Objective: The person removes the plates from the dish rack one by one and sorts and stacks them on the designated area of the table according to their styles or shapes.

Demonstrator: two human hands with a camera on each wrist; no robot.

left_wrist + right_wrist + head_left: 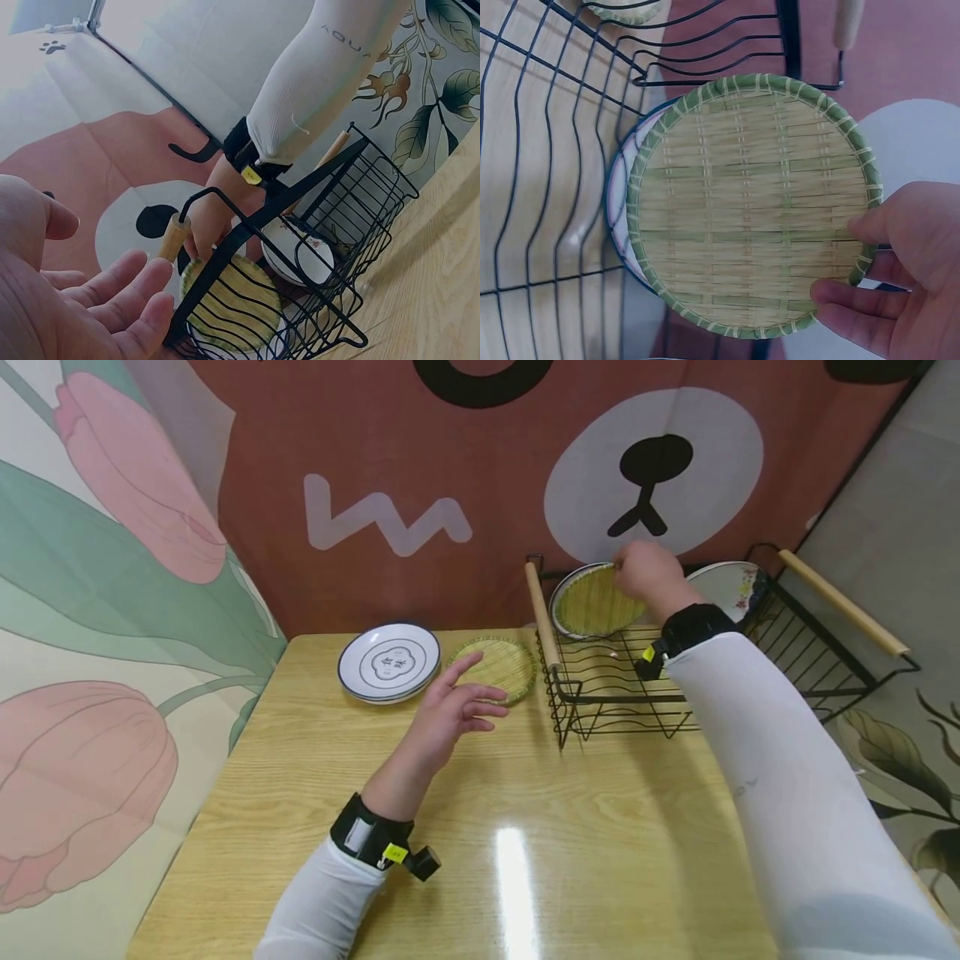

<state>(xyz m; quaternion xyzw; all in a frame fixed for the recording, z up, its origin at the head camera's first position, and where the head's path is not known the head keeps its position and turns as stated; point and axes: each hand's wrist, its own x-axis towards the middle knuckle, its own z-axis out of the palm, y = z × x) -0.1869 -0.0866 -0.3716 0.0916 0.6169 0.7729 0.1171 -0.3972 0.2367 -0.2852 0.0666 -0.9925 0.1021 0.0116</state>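
Note:
My right hand [651,578] pinches the rim of a round woven bamboo tray [750,210] between thumb and fingers. The tray stands upright in the left end of a black wire dish rack [622,697], in front of a blue-rimmed plate [617,196] that shows along its edge. My left hand [450,714] is held over the table with fingers spread and nothing in them. Behind its fingers, a second woven bamboo tray [510,670] lies flat on the table. Left of that tray sits a white plate [390,662] with a blue rim, stacked on another dish.
The rack has wooden handles [843,602] at both ends. A white bowl with a flower pattern [723,585] leans in its right part, beyond my right wrist. A cloth with a bear face [375,435] hangs behind the wooden table [315,777].

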